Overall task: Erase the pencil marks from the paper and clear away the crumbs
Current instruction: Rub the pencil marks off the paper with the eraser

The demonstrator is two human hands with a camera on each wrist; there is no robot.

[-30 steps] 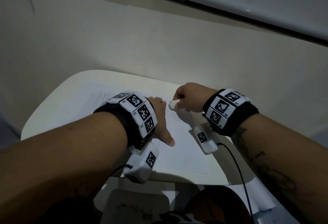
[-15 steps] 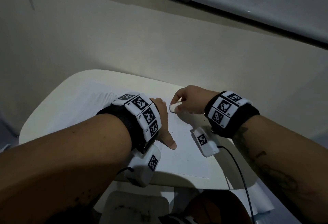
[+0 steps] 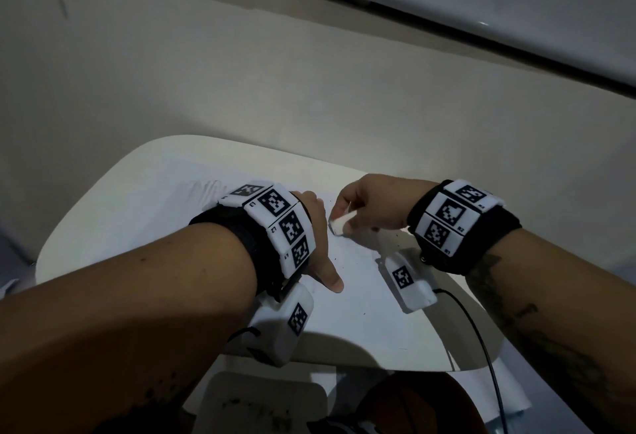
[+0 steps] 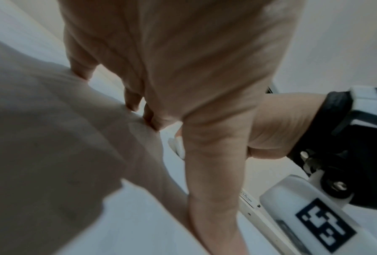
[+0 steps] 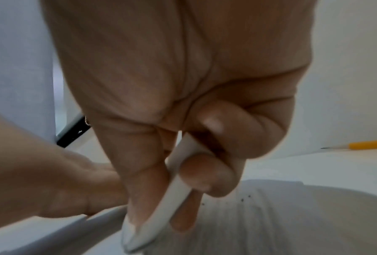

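A white sheet of paper [image 3: 358,299] lies on a small white table [image 3: 113,213]. My right hand [image 3: 364,205] pinches a white eraser [image 3: 340,222] between thumb and fingers, its lower end down on the paper; the right wrist view shows the eraser [image 5: 178,186] gripped the same way. My left hand [image 3: 318,248] lies flat on the paper just left of the eraser, fingers straight, thumb stretched toward me. Dark crumbs [image 3: 395,237] are scattered on the paper near the right hand, and the crumbs [image 5: 244,198] show beside the eraser tip.
A yellow pencil [image 5: 366,144] lies on the table far right in the right wrist view. A wall rises behind the table. Below the table's near edge sit a white surface [image 3: 261,406] and a brown round object [image 3: 416,406]. A black cable [image 3: 481,340] hangs from my right wrist.
My right hand with the eraser has slid slightly toward me and down across the paper. The left hand stays pressed on the sheet.
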